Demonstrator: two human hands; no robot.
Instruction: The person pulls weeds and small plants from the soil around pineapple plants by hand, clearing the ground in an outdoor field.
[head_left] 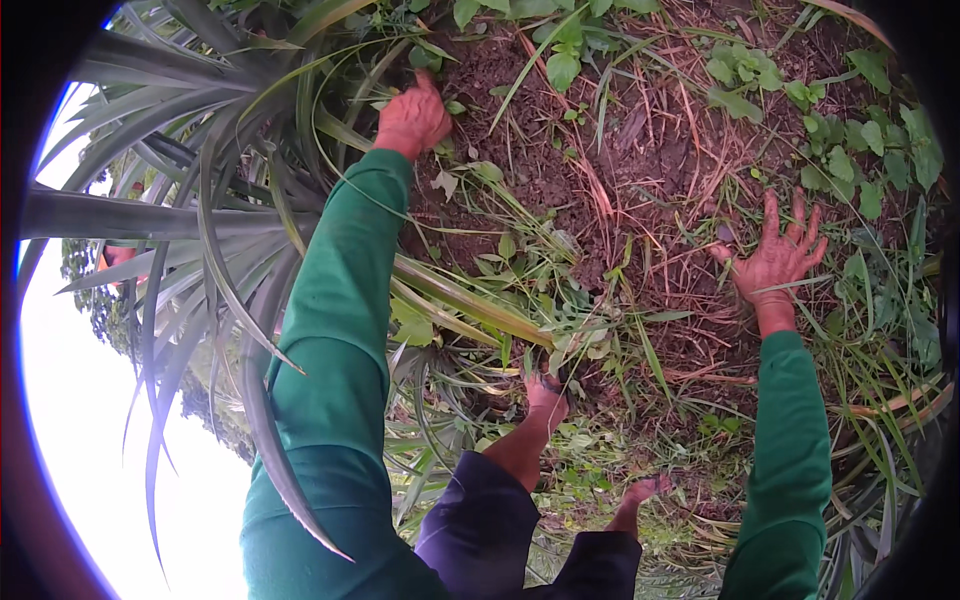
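Observation:
My left hand [413,120] reaches in beside the base of a large spiky-leaved plant [200,100], which looks like a pineapple plant. Its fingers are curled down among small green weeds [425,55], and whatever they grip is hidden. My right hand [780,258] lies with fingers spread over the brown soil [640,130] and dry straw. Nothing is held in it. Between my two arms, a loose heap of uprooted weeds [550,280] rests on the ground.
Long pale-green leaf blades [470,305] stretch across from the plant toward my feet [545,395]. Leafy weeds [840,165] grow at the far right, with long grass [880,350] nearer. Stiff grey-green leaves hang in front of my left sleeve [335,380].

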